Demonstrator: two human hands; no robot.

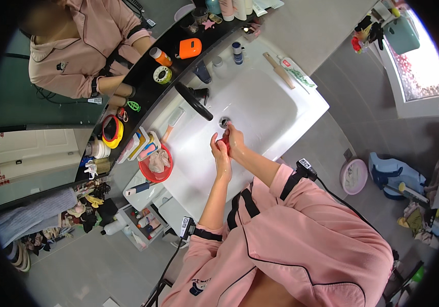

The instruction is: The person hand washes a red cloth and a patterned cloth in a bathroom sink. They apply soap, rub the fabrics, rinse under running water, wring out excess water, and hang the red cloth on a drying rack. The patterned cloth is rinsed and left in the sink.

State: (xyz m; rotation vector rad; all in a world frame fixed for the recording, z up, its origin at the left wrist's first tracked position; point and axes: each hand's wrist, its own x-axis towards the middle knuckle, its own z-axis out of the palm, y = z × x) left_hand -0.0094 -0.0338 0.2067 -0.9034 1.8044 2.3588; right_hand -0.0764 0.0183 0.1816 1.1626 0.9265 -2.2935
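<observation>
Both hands are together over a white washbasin (pixel 273 111), just below its drain (pixel 224 122). A small red thing (pixel 224 141), too hidden to name, lies between them. My left hand (pixel 220 153) cups it from the left side, with fingers bent and thumb up. Against it from the right presses my right hand (pixel 235 140), its fingers pointing towards the drain. Both hands and wrists look wet. The black faucet (pixel 193 101) arches over the basin, up and left of the hands. Whether water runs cannot be told.
A red bowl (pixel 171 165) with a pale cloth stands at the basin's left edge, beside a brush (pixel 172 121) and storage boxes (pixel 137 146). On the far rim lie a wooden stick (pixel 279 71) and a toothpaste tube (pixel 297 72). A black shelf (pixel 142 76) with toiletries runs below the mirror.
</observation>
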